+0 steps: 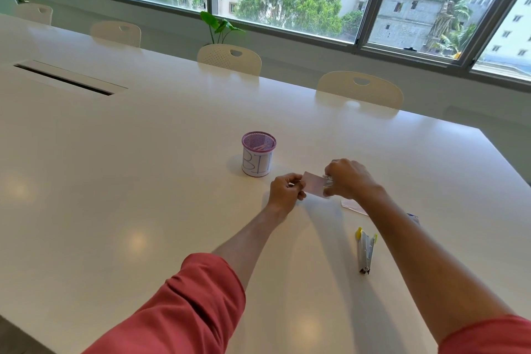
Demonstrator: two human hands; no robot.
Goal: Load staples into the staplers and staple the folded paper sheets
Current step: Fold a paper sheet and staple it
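The folded paper sheet (313, 184) is held up just above the white table (143, 181), pinched at its left edge by the fingers of the left hand (284, 191). Its right edge is met by the right hand (346, 178), which is closed around a small clear stapler (328, 185); only a sliver of that stapler is seen between the fingers, and whether its mouth is pressed down on the paper cannot be told. The sheet is kept roughly level between the two hands, pale and slightly pinkish. Just behind the right wrist, a second scrap of paper (354, 206) is seen lying flat on the table, partly hidden by the forearm. Further along the right forearm a small blue-edged item (413, 218) is glimpsed, too covered to be identified. Nearer the camera, a second stapler (365, 251) with yellow ends is laid on the tabletop, apart from both hands. Beyond the left hand, a purple mesh cup (258, 154) wrapped in a white label with hand-drawn letters is stood upright, with pale strips visible inside it. Both forearms are bared below rolled red sleeves (184, 307). Cream chairs (359, 89) are ranged along the far edge of the table, under a long window.
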